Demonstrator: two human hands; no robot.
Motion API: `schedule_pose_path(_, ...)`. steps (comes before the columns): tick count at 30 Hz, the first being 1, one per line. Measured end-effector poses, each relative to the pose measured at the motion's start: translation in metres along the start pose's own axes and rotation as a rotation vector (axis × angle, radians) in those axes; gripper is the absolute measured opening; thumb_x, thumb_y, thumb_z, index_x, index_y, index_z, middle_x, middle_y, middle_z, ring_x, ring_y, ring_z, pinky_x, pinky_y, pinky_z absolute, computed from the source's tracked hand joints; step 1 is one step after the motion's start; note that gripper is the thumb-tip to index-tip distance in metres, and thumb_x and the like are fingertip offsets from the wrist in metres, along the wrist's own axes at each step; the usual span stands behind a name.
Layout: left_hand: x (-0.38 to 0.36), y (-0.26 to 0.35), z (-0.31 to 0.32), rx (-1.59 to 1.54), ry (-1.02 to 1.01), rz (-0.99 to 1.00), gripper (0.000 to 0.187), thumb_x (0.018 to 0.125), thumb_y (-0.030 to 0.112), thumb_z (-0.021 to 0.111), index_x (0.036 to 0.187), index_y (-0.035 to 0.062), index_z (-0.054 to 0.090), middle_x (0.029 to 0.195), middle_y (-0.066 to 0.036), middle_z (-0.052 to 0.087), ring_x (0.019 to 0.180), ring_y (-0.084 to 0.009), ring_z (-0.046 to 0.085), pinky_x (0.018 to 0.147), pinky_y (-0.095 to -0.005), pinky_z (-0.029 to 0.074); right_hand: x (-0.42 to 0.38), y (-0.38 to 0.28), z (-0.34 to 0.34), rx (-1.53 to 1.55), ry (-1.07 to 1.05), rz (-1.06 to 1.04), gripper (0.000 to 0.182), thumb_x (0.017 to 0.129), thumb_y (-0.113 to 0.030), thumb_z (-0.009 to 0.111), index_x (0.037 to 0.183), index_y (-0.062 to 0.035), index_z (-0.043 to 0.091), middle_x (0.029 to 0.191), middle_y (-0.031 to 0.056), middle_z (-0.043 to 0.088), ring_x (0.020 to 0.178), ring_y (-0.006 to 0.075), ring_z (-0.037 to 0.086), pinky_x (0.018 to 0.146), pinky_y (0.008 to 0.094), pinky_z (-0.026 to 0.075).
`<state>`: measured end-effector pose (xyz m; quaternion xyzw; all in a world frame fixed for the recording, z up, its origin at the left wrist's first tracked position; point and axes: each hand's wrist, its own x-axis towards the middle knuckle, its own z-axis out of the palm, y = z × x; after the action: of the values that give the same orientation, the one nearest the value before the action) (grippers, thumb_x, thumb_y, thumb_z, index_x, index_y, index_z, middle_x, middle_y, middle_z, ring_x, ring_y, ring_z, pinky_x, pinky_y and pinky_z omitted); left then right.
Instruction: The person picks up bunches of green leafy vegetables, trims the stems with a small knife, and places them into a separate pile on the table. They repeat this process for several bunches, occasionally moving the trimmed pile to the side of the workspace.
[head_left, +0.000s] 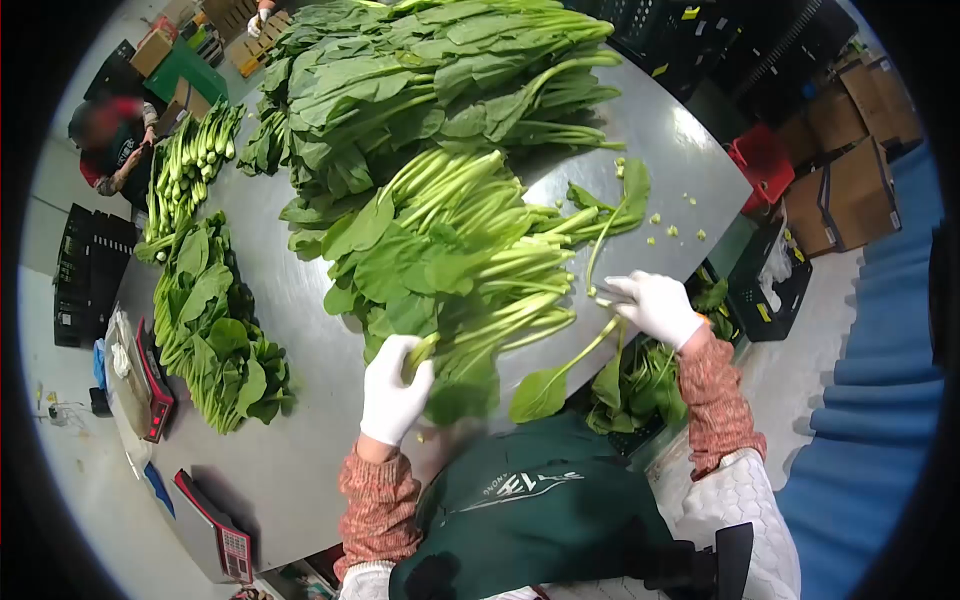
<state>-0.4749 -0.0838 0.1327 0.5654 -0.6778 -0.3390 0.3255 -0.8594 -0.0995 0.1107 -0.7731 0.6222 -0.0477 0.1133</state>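
My left hand (396, 390), in a white glove, is closed around the stem end of a leafy green (463, 385) at the near side of the metal table. My right hand (655, 308), also gloved in white, is closed on a thin dark tool, probably a knife (612, 292), beside a green stem. A pile of leafy greens (400, 270) with pale stems lies in front of my hands. One loose leaf with a long stem (541, 393) rests near the table edge, between my hands.
A larger heap of greens (430, 80) covers the far side; another row (215, 330) lies left. Scales (225, 540) stand at the left edge. A co-worker (115, 140) is at the far left. Right of the table are a black crate (770, 290), red basket (762, 165) and cardboard boxes (845, 195).
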Motion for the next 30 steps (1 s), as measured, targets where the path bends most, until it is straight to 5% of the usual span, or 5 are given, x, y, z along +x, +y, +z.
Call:
schedule_pose_path(7,-0.006,-0.003,0.004,-0.19,0.045,-0.238,0.014,0.084,0.004,0.07,0.098,0.003,0.07,0.082,-0.006,0.071,0.074,-0.0098,0.064,0.071,-0.0252,0.052,0.195,-0.047,0.014,0.984,0.205,0.244,0.043,0.092,-0.027,0.062,0.119,0.0069,0.061,0.104,0.02,0.071,0.079,0.0236,0.07,0.074,0.0331,0.054)
schedule_pose_path(12,-0.008,-0.006,-0.009,-0.224,0.133,-0.235,0.012,0.092,0.002,0.062,0.099,0.0015,0.071,0.08,0.004,0.065,0.064,-0.0011,0.049,0.058,-0.0188,0.041,0.276,-0.048,0.048,0.851,0.045,0.365,0.041,0.086,-0.036,0.068,0.101,0.0026,0.069,0.085,0.0148,0.072,0.068,0.0213,0.069,0.061,0.0336,0.055)
schedule_pose_path(19,-0.008,0.015,-0.014,-0.176,0.244,-0.075,0.017,0.088,-0.001,0.063,0.103,0.002,0.07,0.088,-0.009,0.07,0.077,-0.0147,0.064,0.074,-0.0255,0.049,0.173,-0.089,-0.065,1.397,0.402,-0.003,0.016,0.089,-0.015,0.073,0.095,-0.0029,0.064,0.076,0.0005,0.063,0.05,0.0038,0.046,0.046,0.0205,0.038)
schedule_pose_path(25,0.013,0.096,-0.007,0.367,0.504,0.713,0.035,0.077,-0.002,0.07,0.112,0.0019,0.068,0.104,-0.013,0.062,0.096,-0.0303,0.061,0.082,-0.0384,0.051,0.069,-0.126,-0.103,1.435,0.482,-0.077,0.012,0.09,-0.007,0.071,0.095,-0.0011,0.063,0.074,0.0014,0.064,0.056,0.0015,0.05,0.048,0.0194,0.038)
schedule_pose_path(30,0.008,0.126,0.017,0.493,0.381,0.651,0.046,0.075,0.004,0.073,0.119,0.0012,0.06,0.101,-0.014,0.06,0.09,-0.0334,0.061,0.077,-0.0397,0.051,0.0,-0.155,-0.071,1.575,0.39,0.036,0.018,0.09,-0.011,0.072,0.099,0.0001,0.061,0.08,0.0067,0.068,0.05,0.0043,0.053,0.04,0.0195,0.04)
